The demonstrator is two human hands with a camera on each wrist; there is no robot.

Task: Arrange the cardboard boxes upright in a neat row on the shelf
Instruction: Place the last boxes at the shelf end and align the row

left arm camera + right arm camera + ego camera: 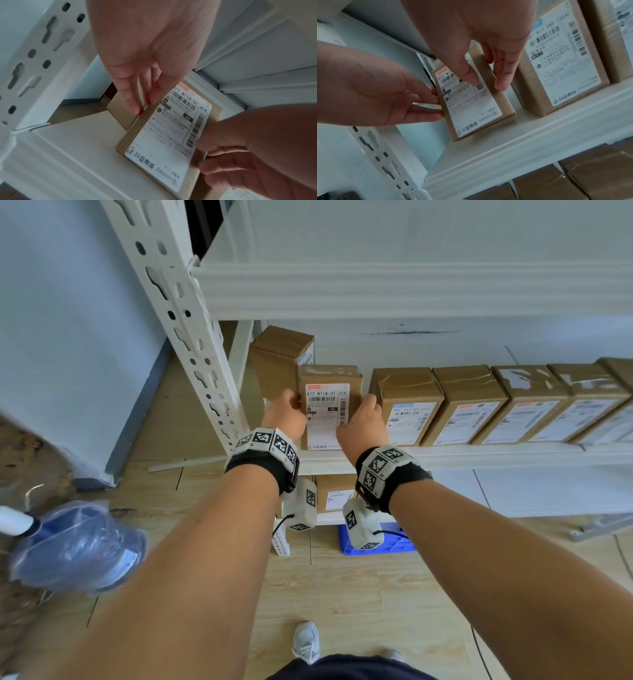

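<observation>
A brown cardboard box [325, 419] [164, 135] [471, 106] with a white shipping label stands upright near the left end of the white shelf [462, 455]. My left hand [286, 414] [144, 104] holds its left side. My right hand [364, 419] [486, 82] grips its right side, thumb on the label. A narrow gap separates it from the row of several upright labelled boxes [407, 405] [556, 67] to the right. Another brown box [277, 357] stands behind it to the left, turned at an angle.
The perforated white post [191, 337] rises just left of my hands. The upper shelf beam [411, 290] hangs overhead. More boxes [334, 491] sit on the shelf below. On the wooden floor lie a blue crate [376, 539] and a bagged blue water jug [78, 546].
</observation>
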